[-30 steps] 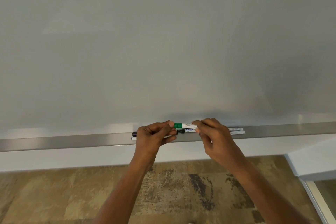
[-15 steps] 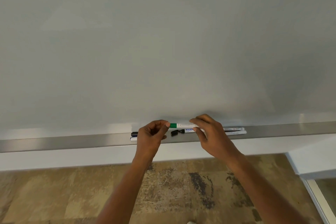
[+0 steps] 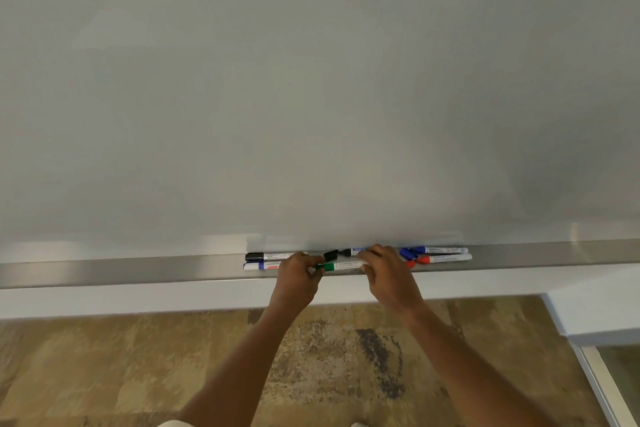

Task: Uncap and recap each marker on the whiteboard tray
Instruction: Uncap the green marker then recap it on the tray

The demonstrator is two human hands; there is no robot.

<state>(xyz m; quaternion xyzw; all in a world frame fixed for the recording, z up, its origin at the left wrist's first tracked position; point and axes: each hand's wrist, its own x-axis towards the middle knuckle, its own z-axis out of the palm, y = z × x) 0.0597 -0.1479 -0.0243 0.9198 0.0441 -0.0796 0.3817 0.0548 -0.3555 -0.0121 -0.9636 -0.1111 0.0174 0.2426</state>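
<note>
Green marker point(image 3: 343, 265) is held level over the tray point(image 3: 138, 269), along its front edge. Its green end is pinched by the left hand point(image 3: 297, 274); its barrel is gripped by the right hand point(image 3: 384, 270). Other markers point(image 3: 440, 254) are laid toward the tray's back edge.

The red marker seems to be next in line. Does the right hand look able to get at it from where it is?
Probably yes. The red marker lies on the tray just right of the right hand, with nothing over it. That hand is busy holding the green marker, though.
</note>
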